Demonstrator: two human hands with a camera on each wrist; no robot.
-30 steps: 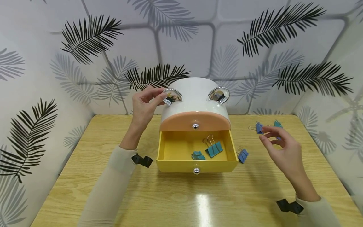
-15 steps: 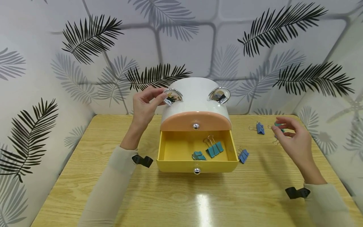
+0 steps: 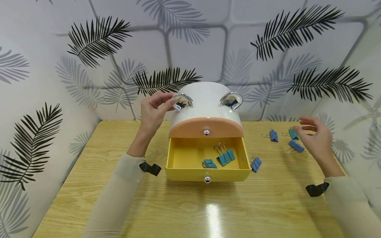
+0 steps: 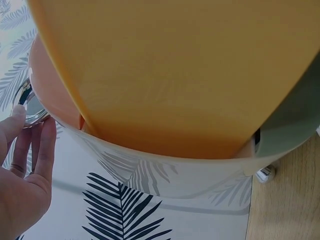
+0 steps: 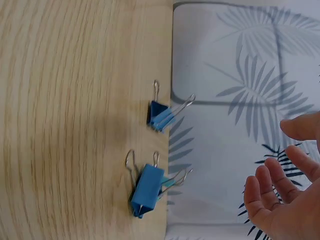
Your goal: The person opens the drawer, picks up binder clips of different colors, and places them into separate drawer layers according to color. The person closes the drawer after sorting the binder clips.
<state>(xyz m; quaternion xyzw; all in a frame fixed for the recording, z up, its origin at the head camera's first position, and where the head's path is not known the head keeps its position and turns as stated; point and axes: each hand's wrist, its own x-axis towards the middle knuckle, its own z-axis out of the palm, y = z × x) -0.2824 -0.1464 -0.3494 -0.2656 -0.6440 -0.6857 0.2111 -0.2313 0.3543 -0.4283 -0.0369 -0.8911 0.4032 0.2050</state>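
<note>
My left hand [image 3: 153, 114] pinches the left chrome ear-shaped piece [image 3: 183, 101] of a white storage box [image 3: 205, 102], thumb and fingers on its rim. Below the box's peach drawer front, a yellow drawer [image 3: 186, 175] is pulled out. Inside it lie a larger teal binder clip [image 3: 226, 157] and a smaller teal clip [image 3: 210, 164]. My right hand [image 3: 317, 140] hovers at the table's right, fingers loosely bent with nothing in them. Close by its thumb are a teal binder clip [image 3: 293, 133] and a blue binder clip [image 3: 296, 146]; in the right wrist view the fingers are apart from the clips.
Another blue clip [image 3: 273, 135] lies farther left, and one more blue clip [image 3: 256, 164] rests beside the drawer's right front corner. Leaf-patterned wall covering [image 3: 196, 49] rises behind and at both sides of the wooden table [image 3: 190, 211].
My right hand has moved rightward from over the blue clips to beside the teal clip, uncovering the rear-right clips. My left hand keeps its hold on the chrome ear.
</note>
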